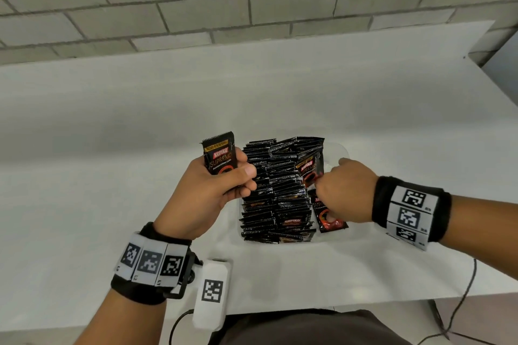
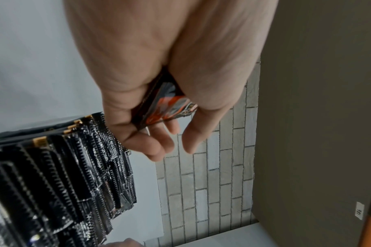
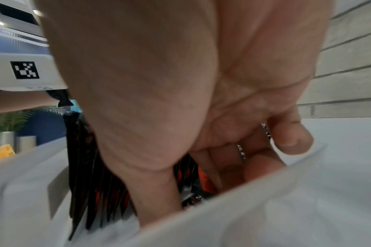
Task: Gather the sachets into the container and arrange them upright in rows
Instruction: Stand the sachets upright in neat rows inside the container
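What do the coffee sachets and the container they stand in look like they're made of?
Sachets: glossy black plastic or foil laminate, probably; they glint and have zigzag-cut sealed edges, as on the one the left hand grips. Container: translucent whitish plastic, it seems; its thin wall shows cloudy and smooth beside the right hand.

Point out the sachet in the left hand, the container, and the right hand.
sachet [image 1: 219,156]: head view, on its printed front.
container [image 1: 337,148]: head view, on its far right rim.
right hand [image 1: 346,190]: head view, on the back of the hand.
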Action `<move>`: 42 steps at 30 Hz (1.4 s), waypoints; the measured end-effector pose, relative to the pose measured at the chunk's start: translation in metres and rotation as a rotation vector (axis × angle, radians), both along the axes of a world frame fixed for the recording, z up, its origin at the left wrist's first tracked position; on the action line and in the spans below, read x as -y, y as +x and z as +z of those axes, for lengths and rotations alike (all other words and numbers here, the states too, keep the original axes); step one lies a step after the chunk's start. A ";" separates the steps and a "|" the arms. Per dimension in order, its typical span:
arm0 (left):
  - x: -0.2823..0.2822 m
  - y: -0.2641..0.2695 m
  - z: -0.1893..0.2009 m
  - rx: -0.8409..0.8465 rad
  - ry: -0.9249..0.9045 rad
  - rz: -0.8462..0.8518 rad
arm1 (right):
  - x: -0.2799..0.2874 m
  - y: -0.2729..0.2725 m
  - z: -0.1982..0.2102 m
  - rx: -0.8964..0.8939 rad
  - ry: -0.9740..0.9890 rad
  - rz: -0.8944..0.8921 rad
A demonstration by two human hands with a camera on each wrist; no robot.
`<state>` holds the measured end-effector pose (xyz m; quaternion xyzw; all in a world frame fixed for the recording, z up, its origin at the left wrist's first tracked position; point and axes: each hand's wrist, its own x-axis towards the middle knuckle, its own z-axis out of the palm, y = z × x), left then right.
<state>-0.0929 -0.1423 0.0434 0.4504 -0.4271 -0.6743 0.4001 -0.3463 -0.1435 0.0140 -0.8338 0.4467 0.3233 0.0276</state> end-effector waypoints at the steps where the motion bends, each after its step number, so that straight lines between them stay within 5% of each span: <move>1: 0.000 0.000 0.000 0.001 0.001 -0.002 | 0.001 0.001 -0.002 0.005 0.004 -0.002; 11: 0.000 0.002 -0.001 0.015 0.008 0.001 | 0.021 -0.018 0.017 0.465 0.064 -0.314; 18: -0.001 -0.002 0.003 0.008 0.049 -0.008 | 0.038 -0.025 0.030 0.830 -0.134 -0.431; 27: -0.001 -0.001 0.008 -0.024 0.139 -0.042 | 0.035 -0.016 0.014 0.676 -0.240 -0.363; 35: 0.002 0.001 0.009 -0.164 0.234 -0.057 | 0.032 -0.021 0.023 0.727 -0.245 -0.385; 42: -0.006 -0.014 0.011 -0.010 0.127 -0.278 | 0.018 -0.001 0.063 1.263 -0.063 -0.532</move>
